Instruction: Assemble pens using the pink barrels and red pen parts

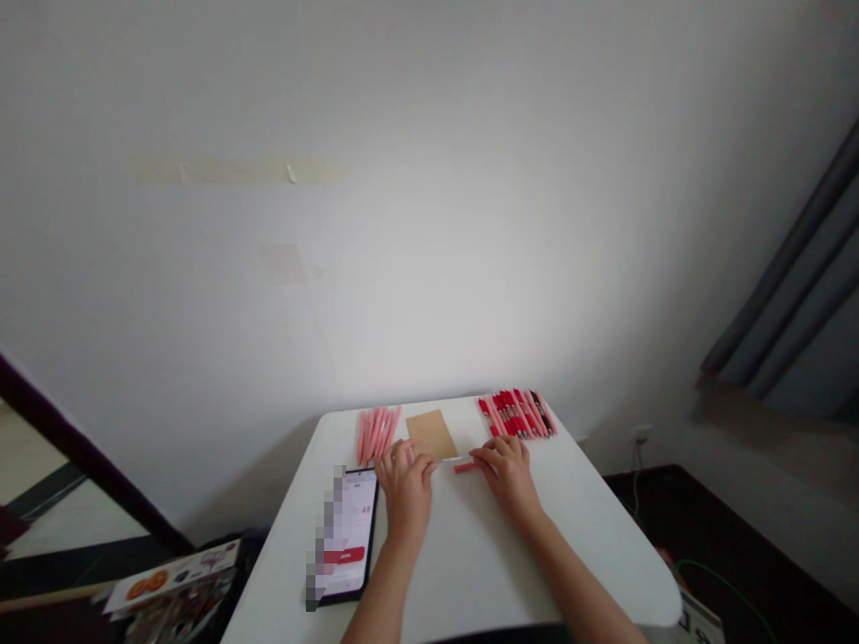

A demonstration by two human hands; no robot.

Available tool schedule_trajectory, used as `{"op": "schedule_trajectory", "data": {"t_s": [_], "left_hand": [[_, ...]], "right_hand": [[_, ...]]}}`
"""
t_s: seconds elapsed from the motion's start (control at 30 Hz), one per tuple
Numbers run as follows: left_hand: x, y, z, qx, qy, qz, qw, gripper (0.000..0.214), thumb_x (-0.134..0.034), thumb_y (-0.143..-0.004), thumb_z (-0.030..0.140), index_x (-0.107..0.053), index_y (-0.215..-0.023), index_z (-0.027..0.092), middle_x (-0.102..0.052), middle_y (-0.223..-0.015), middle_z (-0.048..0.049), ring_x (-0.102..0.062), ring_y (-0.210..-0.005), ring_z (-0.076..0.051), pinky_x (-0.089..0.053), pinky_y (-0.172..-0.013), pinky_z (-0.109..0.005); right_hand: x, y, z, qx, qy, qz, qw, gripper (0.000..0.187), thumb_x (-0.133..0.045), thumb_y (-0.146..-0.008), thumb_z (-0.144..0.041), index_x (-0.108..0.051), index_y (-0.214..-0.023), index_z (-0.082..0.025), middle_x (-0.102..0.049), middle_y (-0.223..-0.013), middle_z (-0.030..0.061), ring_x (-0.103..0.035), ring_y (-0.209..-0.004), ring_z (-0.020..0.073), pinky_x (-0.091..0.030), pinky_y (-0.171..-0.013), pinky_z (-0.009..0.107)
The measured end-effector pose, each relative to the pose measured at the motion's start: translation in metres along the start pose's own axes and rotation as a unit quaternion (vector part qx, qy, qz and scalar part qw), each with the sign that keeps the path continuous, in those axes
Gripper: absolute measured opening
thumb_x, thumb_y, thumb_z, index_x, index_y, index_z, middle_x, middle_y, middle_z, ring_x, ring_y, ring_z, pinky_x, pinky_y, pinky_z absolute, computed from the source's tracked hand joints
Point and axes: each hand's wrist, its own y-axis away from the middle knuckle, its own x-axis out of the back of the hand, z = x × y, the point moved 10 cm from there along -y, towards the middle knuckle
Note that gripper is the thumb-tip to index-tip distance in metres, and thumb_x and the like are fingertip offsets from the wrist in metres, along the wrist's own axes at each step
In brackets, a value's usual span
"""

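Note:
My left hand (406, 478) is above the table with its fingers curled in a pinch, and a pink pen part (411, 454) shows between them. From its fingertips a thin whitish stick (453, 460), like a pen refill, stretches across to my right hand (508, 467). The right fingertips are closed on the other end of that stick. Just under them lies a short pink pen piece (463, 467); whether the fingers touch it I cannot tell. A brown paper sheet (433, 433) lies behind the stick, between the hands.
A bunch of pink pen barrels (378, 433) lies at the back left of the white table (463, 555). Several red, pink and black pens (516, 414) are lined up at the back right. A phone (349, 537) with a lit screen lies left of my left forearm. The wall (429, 268) stands behind.

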Motion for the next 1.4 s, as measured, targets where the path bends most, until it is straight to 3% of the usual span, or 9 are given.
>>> {"op": "schedule_trajectory", "data": {"t_s": [0.8, 1.2, 1.4], "left_hand": [[-0.0024, 0.0018, 0.0008, -0.013, -0.002, 0.000, 1.000, 0.012, -0.060, -0.079, 0.024, -0.071, -0.078, 0.027, -0.060, -0.111, -0.0048, -0.046, -0.110, -0.025, -0.031, -0.100, -0.051], [-0.0048, 0.0021, 0.0046, -0.031, 0.039, -0.002, 0.999, 0.010, -0.063, -0.078, 0.026, -0.072, -0.076, 0.028, -0.060, -0.111, -0.0047, -0.047, -0.111, -0.025, -0.032, -0.100, -0.050], [-0.0026, 0.0010, 0.0006, -0.031, 0.036, 0.017, 0.999, 0.014, -0.061, -0.080, 0.030, -0.073, -0.087, 0.028, -0.060, -0.109, -0.0057, -0.048, -0.108, -0.024, -0.034, -0.098, -0.048]], "right_hand": [[-0.0037, 0.0017, 0.0005, 0.002, -0.006, -0.003, 1.000, 0.017, -0.057, -0.088, -0.027, -0.073, -0.092, -0.033, -0.066, -0.089, 0.0045, -0.051, -0.096, 0.0238, -0.036, -0.091, 0.043], [-0.0039, 0.0012, -0.0062, 0.019, 0.014, -0.005, 1.000, 0.015, -0.066, -0.083, -0.026, -0.074, -0.090, -0.037, -0.061, -0.092, 0.0038, -0.051, -0.096, 0.0224, -0.037, -0.089, 0.039], [-0.0041, 0.0022, -0.0040, 0.005, 0.001, -0.010, 1.000, 0.015, -0.065, -0.084, -0.026, -0.074, -0.090, -0.037, -0.061, -0.090, 0.0035, -0.050, -0.095, 0.0225, -0.035, -0.090, 0.040]]}}
